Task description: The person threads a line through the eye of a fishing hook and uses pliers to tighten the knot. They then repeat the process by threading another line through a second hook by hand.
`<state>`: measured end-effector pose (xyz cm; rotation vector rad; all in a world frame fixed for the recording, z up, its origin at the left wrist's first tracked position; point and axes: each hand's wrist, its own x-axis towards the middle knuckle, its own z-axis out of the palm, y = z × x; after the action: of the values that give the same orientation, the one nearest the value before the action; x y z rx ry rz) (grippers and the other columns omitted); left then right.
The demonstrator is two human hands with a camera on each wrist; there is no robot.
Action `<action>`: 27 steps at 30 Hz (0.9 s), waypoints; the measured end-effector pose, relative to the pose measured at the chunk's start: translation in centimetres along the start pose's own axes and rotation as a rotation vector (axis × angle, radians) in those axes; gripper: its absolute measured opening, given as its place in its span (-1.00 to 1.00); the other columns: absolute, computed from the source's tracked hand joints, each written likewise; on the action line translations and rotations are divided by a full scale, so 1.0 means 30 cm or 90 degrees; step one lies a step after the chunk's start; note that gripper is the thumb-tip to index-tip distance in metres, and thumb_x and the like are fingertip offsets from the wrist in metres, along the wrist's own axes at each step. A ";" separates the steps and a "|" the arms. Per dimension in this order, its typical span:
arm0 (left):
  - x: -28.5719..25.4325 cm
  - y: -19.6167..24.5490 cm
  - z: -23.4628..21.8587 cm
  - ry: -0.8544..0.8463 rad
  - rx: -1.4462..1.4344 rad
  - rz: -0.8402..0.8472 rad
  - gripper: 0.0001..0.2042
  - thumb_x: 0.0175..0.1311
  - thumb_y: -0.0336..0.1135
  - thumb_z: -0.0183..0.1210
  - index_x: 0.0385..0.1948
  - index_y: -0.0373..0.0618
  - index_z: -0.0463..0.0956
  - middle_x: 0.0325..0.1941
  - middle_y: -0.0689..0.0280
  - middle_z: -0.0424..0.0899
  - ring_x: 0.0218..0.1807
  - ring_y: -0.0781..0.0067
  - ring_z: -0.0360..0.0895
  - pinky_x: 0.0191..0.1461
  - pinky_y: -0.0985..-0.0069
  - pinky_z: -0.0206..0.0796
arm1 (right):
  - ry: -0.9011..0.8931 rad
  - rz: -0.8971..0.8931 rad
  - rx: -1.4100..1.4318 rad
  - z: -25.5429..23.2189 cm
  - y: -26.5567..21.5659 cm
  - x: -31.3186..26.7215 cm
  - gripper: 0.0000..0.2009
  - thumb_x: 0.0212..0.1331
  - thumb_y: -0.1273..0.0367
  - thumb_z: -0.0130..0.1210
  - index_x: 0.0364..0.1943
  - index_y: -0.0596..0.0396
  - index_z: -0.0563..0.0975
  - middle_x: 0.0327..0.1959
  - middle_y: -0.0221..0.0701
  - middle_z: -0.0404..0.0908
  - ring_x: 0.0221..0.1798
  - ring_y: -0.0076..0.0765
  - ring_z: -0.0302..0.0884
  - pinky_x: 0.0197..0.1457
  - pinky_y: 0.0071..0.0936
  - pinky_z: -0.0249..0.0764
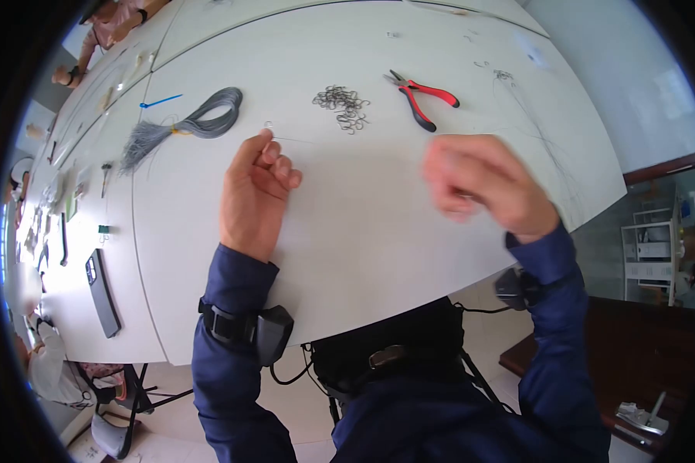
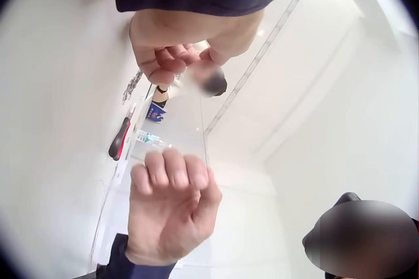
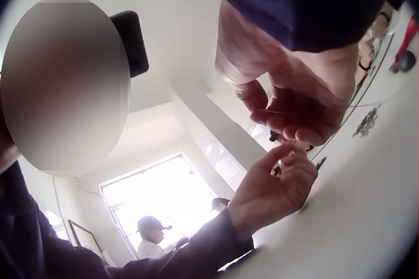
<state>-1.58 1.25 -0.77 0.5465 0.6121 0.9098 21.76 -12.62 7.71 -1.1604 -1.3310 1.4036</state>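
My left hand (image 1: 259, 185), over the table left of centre, pinches a small bent wire hook (image 1: 268, 124) between thumb and index finger. A fine straight length of wire shows just right of those fingertips. My right hand (image 1: 483, 181) is raised to the right, blurred, with its fingers curled. In the right wrist view a thin wire (image 3: 268, 111) crosses between its thumb and fingers. Beyond the hands lies a pile of small wire hooks (image 1: 341, 106). Pliers (image 1: 421, 99) with red and black handles rest on the table, their jaws apart.
A looped bundle of grey wire (image 1: 208, 114) and a blue cable tie (image 1: 161, 101) lie at the left. Loose wires (image 1: 544, 131) trail along the right side of the white table (image 1: 363, 224). A phone (image 1: 103, 293) lies at far left. Other people sit around the tables.
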 end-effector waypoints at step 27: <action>-0.061 -0.061 0.090 -0.240 0.355 -0.095 -0.89 0.46 -0.36 0.04 -0.20 -0.16 0.49 -0.38 0.37 0.52 -0.39 0.58 0.49 -0.31 0.50 0.44 | 0.568 -0.141 -0.018 -0.572 -0.476 -0.318 -0.57 0.57 0.43 -0.18 0.44 0.24 0.20 -0.59 -0.62 0.01 -0.65 -0.77 -0.16 -0.65 -0.69 -0.18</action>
<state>0.44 -1.69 0.36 1.1281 0.5489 0.4658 40.28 -17.58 22.60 -1.3710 -0.7907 0.5647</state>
